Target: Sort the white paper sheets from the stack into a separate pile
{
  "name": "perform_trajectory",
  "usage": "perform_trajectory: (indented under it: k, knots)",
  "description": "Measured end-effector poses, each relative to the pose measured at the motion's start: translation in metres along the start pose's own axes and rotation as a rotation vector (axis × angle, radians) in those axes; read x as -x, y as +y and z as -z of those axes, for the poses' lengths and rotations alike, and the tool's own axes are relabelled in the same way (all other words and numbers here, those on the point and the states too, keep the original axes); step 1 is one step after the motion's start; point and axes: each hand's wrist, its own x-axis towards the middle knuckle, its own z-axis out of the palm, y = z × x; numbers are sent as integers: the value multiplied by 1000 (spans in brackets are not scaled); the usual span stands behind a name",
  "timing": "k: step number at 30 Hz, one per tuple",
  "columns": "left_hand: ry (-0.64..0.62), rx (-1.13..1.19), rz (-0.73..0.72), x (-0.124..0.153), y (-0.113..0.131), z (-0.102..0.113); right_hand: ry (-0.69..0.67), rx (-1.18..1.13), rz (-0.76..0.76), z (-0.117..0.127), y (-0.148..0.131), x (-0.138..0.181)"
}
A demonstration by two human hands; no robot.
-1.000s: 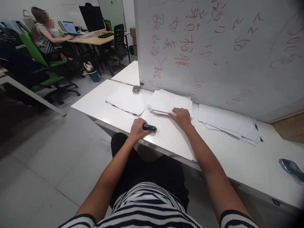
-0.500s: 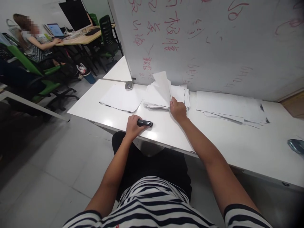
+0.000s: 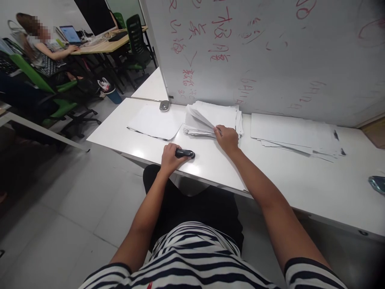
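My left hand [image 3: 171,159] is closed around a black stapler [image 3: 185,153] resting on the white table near its front edge. At the stack of paper [image 3: 224,109], my right hand [image 3: 227,138] pinches the near edge of a sheet of paper [image 3: 202,117], which is partly lifted and curled over the stack. The fingertips of that hand are partly hidden. Left of the stack, a flat pile of white sheets [image 3: 156,120] with a dark near edge lies on the table. Farther right is another pile of papers [image 3: 282,128], its sheets fanned out unevenly.
A whiteboard [image 3: 270,60] with red writing stands along the table's [image 3: 285,184] back edge. A small grey-topped device [image 3: 164,105] sits at the back left, and a dark glossy object [image 3: 377,184] at the far right. Another person [image 3: 45,52] sits at a desk with a laptop.
The sheet in my right hand has come down from standing upright to curling low over the stack. My left hand stays on the stapler; the view has shifted slightly.
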Motion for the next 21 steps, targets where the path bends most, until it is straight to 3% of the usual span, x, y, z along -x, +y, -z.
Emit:
perform_trajectory:
  k: [21]
  knots:
    - [-16,15,8,1,2,3,-110,78,30,6,-4,-1]
